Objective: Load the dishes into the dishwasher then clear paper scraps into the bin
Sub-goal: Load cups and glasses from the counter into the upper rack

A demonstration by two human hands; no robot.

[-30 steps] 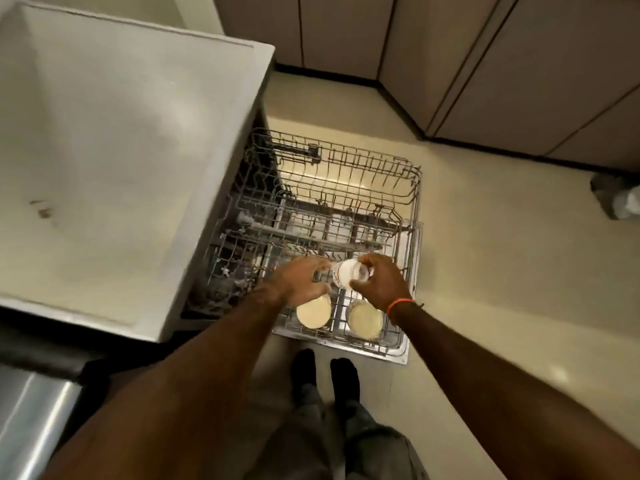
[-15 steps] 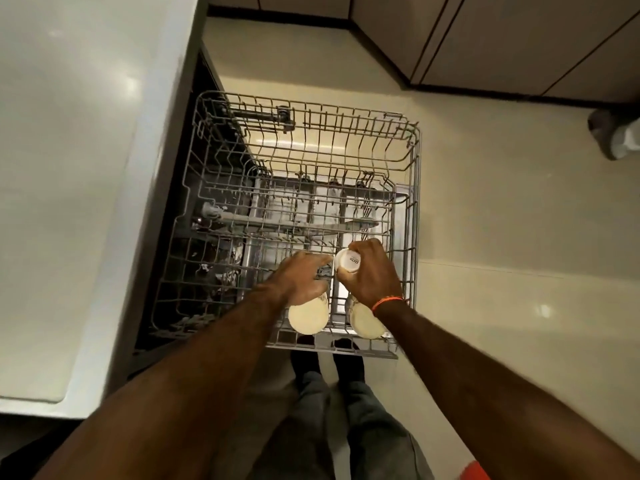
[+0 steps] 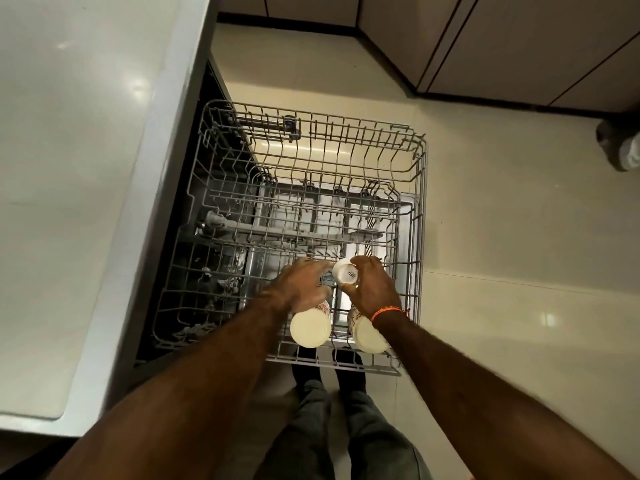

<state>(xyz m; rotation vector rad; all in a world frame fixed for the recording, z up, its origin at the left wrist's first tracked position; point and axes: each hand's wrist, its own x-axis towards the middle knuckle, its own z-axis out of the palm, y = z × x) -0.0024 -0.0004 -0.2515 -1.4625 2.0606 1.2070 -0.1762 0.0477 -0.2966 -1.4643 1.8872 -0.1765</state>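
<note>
The grey wire dishwasher rack (image 3: 420, 202) is pulled out over the floor. Two cream cups stand upside down at its near edge, one (image 3: 310, 329) on the left and one (image 3: 369, 336) on the right. My right hand (image 3: 372, 287) grips a third white cup (image 3: 346, 271), base up with a small label showing, just above the rack behind those two. My left hand (image 3: 301, 285) lies beside it with its fingers curled against a greyish item (image 3: 327, 277). Whether it holds that item is hidden.
A pale countertop (image 3: 86, 168) runs along the left, above the dishwasher opening. Brown cabinets (image 3: 519, 39) line the far wall. A dark bin with a white liner (image 3: 620, 147) stands at the right edge. My feet (image 3: 308, 368) are on the beige floor just before the rack.
The camera has moved closer and more directly over the rack. Both hands stay at the near part of the rack, with the white cup lowered slightly toward it.
</note>
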